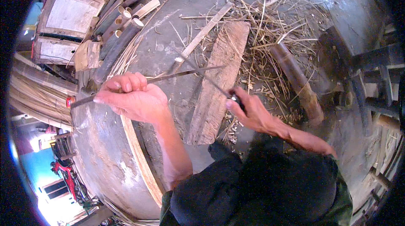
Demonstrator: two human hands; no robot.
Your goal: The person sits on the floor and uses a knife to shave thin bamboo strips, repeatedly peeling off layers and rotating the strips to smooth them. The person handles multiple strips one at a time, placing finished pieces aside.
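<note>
My left hand (137,99) is closed around a long, thin, dark bamboo strip (181,74). One end of the strip sticks out to the left past my fingers, and the other reaches over a worn wooden plank (225,55). My right hand (257,114) grips the dark handle of a knife (216,86). The knife's narrow blade points up and to the left and crosses the strip above the plank's left side. Whether blade and strip touch, I cannot tell.
Tangled bamboo shavings (270,32) litter the floor beyond the plank. A brown bamboo pole (297,78) lies to the right. Cut bamboo tubes (122,36) and a wooden cabinet (67,13) stand far left, above bundled strips (40,87). A pale slat (139,158) lies near my left forearm.
</note>
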